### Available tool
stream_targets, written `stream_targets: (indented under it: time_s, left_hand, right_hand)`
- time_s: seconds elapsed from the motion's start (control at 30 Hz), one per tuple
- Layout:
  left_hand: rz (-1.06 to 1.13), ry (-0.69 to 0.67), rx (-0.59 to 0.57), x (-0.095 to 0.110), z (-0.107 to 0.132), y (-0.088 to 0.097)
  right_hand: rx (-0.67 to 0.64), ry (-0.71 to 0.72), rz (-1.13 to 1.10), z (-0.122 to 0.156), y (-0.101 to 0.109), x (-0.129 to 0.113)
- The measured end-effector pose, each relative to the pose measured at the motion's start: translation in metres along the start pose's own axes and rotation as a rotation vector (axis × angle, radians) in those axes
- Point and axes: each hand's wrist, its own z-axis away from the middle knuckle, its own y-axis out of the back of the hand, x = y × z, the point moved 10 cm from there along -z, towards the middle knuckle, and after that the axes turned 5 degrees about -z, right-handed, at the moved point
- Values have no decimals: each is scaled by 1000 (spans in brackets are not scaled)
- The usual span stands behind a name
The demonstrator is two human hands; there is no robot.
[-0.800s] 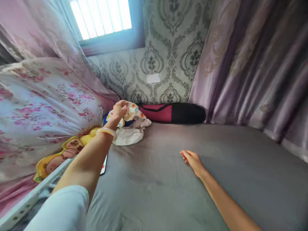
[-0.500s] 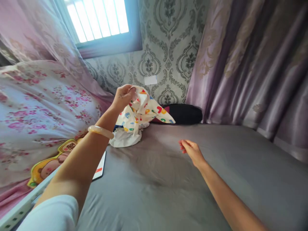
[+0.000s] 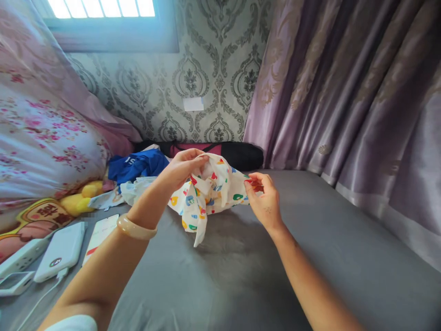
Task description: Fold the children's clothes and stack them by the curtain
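Note:
A crumpled white garment [image 3: 223, 186] printed with colourful shapes hangs between my hands, just above the grey bed sheet. My left hand [image 3: 188, 168], with a pale bangle [image 3: 136, 228] on its wrist, is closed on the cloth's upper left edge. At the right end of the cloth, my right hand [image 3: 264, 195] pinches a corner between thumb and fingers. Folds hide the exact kind of garment. Its lower part droops toward the grey sheet [image 3: 234, 276].
Blue clothing [image 3: 138, 165] and pale cloths lie at the back left. A phone [image 3: 99, 234], a white power bank [image 3: 62, 253] with a cable and a power strip [image 3: 24, 257] sit at the left. A black bundle [image 3: 241, 155] lies against the wall.
My left hand has brought the printed garment away from the pile, lower and nearer. My right hand has moved up to it and taken hold of its right corner. The view has shifted.

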Motion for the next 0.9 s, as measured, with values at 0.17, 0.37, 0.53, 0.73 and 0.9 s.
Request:
stream_targets:
  time_s: [0.17,0.37,0.53,0.73,0.9]
  left_hand:
    - [102,102,-12,-31,11,-7]
    - [188,215,-33,-75,16,-7]
    - [254,265,52,-95,27,2]
    - [-126,60,355,-75,62,36]
    - [-557,-108,604,-54,111,42]
  right_hand:
    - [-154,87,130,6,-19,4]
    - [-303,-39,65,12,-45,28]
    - [-367,-183,39,16,-61,47]
    - [-255,-169,53,4,-58,41]
    - [-234,-164,37,-4,-62,34]
